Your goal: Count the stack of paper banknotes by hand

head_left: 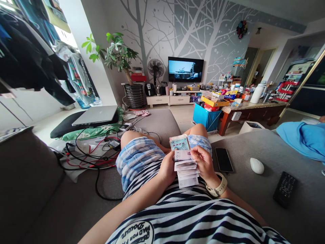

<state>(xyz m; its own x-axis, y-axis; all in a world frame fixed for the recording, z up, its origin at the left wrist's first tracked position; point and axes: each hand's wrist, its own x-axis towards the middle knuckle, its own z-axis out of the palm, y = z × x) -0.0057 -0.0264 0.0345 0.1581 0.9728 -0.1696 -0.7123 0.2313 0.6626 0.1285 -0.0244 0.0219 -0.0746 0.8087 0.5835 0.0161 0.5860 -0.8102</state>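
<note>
A stack of banknotes (186,166) is held between my two hands over my lap. My left hand (168,168) is closed on the left edge of the notes. With thumb and fingers, my right hand (203,163) pinches the right edge of a pale purplish note near the top of the stack. Teal-green notes (179,143) stick up at the far end. Toward my body, several pale notes hang fanned in overlapping layers. A cream watch (218,186) is on my right wrist.
To my right on the grey sofa lie a black phone (223,159), a white mouse (257,166) and a black remote (285,189). Tangled cables (93,154) and a closed laptop (95,115) are at left. A cluttered table (254,107) stands ahead right.
</note>
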